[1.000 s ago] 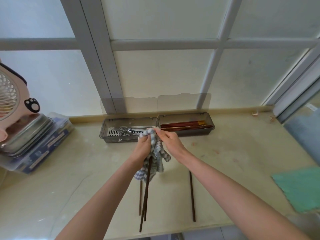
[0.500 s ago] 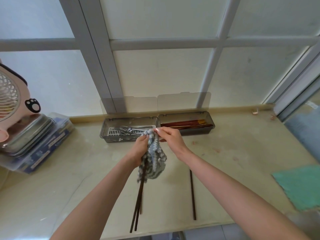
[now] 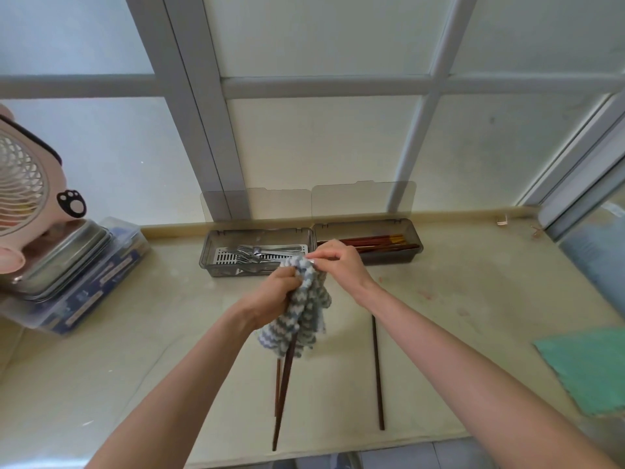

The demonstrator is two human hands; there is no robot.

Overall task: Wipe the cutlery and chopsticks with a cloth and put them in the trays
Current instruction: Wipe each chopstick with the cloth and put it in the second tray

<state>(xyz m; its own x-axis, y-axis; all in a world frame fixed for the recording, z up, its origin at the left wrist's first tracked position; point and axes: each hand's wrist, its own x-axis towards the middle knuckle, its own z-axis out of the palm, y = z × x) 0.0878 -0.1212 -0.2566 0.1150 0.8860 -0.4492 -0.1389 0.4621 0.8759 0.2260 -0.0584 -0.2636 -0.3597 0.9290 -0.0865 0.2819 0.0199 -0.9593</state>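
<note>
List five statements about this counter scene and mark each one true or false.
1. The left hand grips the striped cloth around dark chopsticks. True.
2. Both tray lids are shut. False: the lids stand open against the window.
3. Forks lie in one tray, and reddish chopsticks lie in the other tray. True.
4. The right hand holds the green cloth. False: the green cloth lies flat on the counter, and the right hand pinches the top of the striped cloth.
5. A single chopstick lies on the counter, untouched. True.
</note>
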